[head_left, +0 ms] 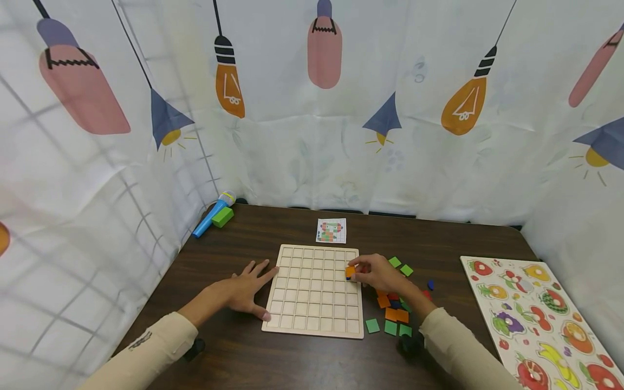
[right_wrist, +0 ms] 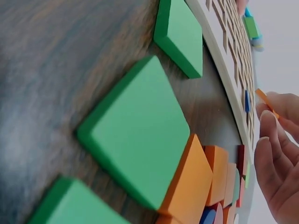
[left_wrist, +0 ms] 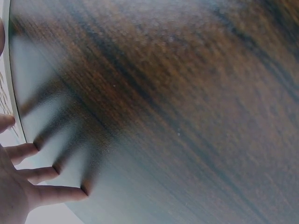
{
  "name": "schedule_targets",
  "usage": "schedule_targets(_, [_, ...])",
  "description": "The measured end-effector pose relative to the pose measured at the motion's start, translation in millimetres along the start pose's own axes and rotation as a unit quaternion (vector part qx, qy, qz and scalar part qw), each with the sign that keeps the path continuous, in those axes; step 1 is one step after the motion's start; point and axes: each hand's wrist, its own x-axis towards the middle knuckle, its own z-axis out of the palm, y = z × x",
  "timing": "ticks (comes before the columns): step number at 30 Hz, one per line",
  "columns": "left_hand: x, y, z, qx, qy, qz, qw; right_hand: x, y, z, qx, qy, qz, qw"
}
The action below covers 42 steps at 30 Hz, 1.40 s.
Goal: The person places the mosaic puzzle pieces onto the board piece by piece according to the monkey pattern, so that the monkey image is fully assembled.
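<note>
A light wooden grid board [head_left: 312, 292] lies on the dark table. My left hand [head_left: 244, 291] rests at its left side with fingers spread, thumb and index touching the board's edge; the left wrist view shows those fingers [left_wrist: 60, 193] stretched over the tabletop. Between thumb and fingers my right hand [head_left: 382, 275] pinches a thin orange tile [head_left: 350, 270] above the board's right-hand column. Just under that tile, a blue piece [right_wrist: 246, 101] stands up from the board. Near the right hand lie loose green tiles [right_wrist: 140, 130], orange tiles [right_wrist: 189, 182] and some red and blue pieces.
Behind the board lies a small printed pattern card [head_left: 331, 231]. A blue toy microphone [head_left: 210, 218] and a green block [head_left: 222, 217] are at the back left. At the right is a fruit-picture board [head_left: 531, 319]. Patterned curtains [head_left: 302, 151] enclose the table.
</note>
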Motion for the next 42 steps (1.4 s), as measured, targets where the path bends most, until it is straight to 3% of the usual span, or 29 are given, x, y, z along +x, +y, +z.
schedule_targets(13, [-0.5, 1.1, -1.0, -0.002, -0.001, 0.001, 1.0000, 9.4, 2, 8, 0.014, 0.019, 0.017, 0.9996])
schedule_targets(29, [0.5, 0.2, -0.1, 0.001, 0.000, 0.000, 1.0000, 18.2, -8, 15, -0.018, 0.007, 0.015, 0.9997])
schedule_targets(42, [0.8, 0.5, -0.1, 0.004, -0.003, -0.007, 1.0000, 26.0, -16, 24, -0.084, 0.015, 0.067, 0.9941])
